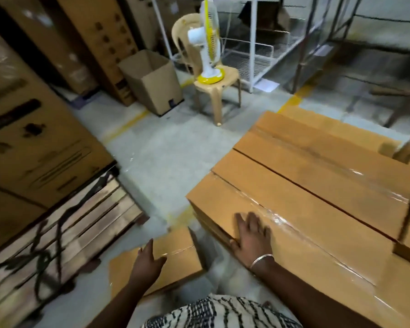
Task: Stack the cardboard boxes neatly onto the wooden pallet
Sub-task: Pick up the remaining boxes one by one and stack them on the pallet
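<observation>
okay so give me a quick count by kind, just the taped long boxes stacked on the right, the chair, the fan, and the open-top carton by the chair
Taped long boxes, top layer on the right: 4
Plastic chair: 1
Fan, standing on the chair: 1
Open-top carton: 1
Total: 7

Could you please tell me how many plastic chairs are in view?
1. The beige plastic chair stands on the floor at the top centre, with a yellow-and-white fan on its seat. Others may be hidden.
</observation>
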The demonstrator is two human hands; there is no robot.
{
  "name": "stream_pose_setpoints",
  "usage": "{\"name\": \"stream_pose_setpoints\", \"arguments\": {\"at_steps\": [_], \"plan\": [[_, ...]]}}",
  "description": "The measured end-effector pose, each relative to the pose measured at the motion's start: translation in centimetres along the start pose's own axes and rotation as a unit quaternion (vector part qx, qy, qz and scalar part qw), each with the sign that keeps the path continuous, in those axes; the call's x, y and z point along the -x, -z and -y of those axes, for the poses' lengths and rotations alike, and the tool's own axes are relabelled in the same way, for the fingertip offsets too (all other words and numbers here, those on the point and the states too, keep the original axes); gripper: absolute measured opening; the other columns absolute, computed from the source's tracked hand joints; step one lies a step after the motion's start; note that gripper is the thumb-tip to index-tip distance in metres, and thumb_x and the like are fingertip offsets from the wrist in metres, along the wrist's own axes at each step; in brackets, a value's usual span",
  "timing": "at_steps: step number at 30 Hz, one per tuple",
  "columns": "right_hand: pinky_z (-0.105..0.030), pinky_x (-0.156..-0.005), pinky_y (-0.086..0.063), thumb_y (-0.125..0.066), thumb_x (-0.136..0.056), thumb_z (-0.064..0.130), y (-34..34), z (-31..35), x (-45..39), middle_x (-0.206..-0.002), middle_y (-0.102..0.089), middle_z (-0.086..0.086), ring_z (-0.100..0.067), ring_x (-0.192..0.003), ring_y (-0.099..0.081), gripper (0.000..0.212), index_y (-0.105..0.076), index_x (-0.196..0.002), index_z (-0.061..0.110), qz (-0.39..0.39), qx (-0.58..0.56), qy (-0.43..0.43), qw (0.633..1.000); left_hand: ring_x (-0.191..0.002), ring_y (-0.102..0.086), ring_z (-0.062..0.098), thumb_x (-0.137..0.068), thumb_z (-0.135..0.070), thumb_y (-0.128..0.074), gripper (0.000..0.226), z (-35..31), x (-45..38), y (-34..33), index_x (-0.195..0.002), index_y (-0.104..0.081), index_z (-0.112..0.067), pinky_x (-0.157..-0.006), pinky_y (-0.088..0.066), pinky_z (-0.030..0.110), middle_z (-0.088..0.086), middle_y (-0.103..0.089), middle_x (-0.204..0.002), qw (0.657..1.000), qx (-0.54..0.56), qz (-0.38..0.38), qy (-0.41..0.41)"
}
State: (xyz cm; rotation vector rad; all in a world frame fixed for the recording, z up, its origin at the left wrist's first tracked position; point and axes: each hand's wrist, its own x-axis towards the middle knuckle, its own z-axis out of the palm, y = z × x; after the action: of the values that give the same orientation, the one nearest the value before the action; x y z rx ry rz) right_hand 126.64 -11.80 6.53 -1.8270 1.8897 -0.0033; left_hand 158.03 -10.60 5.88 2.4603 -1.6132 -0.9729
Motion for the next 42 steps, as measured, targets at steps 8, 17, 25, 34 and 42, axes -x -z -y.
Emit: {"name": "stream_pose_setpoints", "arguments": {"at_steps": [8,17,25,34,42], "plan": [[-0.051,-0.119,-0.016,-0.047,-0.09,0.052,-5.4,12.0,-1.5,-0.163,-0.007,-0.018,-0.037,-0.15,-0.009,0.08,-0.009,-0.157,0.029,0.077,0.085,0.107,0.988,-0.143,-0.031,0.033,-0.092,-0.032,-0.065,0.078,12.6,1.9,3.1,-0.154,-0.024,-0.009,-0.112,-0.032,0.041,0.013,-0.033,-0.156,0.995,0.063,-0.007,0.077],[-0.037,-0.102,-0.045,-0.059,-0.089,0.049,-15.1,23.2,-3.0,-0.139,-0.053,-0.011,-0.029,-0.128,-0.05,0.063,-0.045,-0.144,0.022,0.206,0.019,-0.007,0.978,-0.131,-0.047,0.033,-0.087,-0.041,-0.065,0.081,28.5,-0.1,7.0,-0.153,-0.028,-0.011,-0.1,-0.04,0.037,0.018,-0.047,-0.145,0.981,0.143,0.046,0.125],[-0.031,-0.093,-0.045,-0.064,-0.09,0.04,-22.1,28.4,-8.1,-0.126,-0.062,-0.016,-0.032,-0.117,-0.058,0.052,-0.056,-0.135,0.015,0.268,-0.001,-0.058,0.962,-0.138,-0.039,0.034,-0.096,-0.032,-0.059,0.071,38.0,-5.2,6.0,-0.154,-0.024,-0.011,-0.108,-0.034,0.038,0.016,-0.034,-0.155,0.964,0.121,0.095,0.219],[-0.032,-0.09,-0.044,-0.063,-0.093,0.035,-38.8,24.9,-21.7,-0.115,-0.068,-0.019,-0.035,-0.114,-0.059,0.044,-0.06,-0.13,0.013,0.32,0.04,-0.074,0.944,-0.14,-0.038,0.033,-0.096,-0.033,-0.059,0.067,44.1,-19.1,-5.0,-0.153,-0.029,-0.015,-0.11,-0.031,0.038,0.013,-0.035,-0.156,0.949,0.116,0.117,0.269],[-0.042,-0.103,-0.042,-0.071,-0.084,0.045,-51.1,18.0,-30.2,-0.133,-0.054,-0.024,-0.041,-0.123,-0.053,0.067,-0.048,-0.139,0.016,0.255,-0.002,-0.201,0.946,-0.139,-0.038,0.033,-0.093,-0.031,-0.064,0.07,49.4,-31.2,-15.6,-0.152,-0.032,-0.012,-0.111,-0.032,0.039,0.014,-0.039,-0.153,0.938,0.128,0.079,0.312]]}}
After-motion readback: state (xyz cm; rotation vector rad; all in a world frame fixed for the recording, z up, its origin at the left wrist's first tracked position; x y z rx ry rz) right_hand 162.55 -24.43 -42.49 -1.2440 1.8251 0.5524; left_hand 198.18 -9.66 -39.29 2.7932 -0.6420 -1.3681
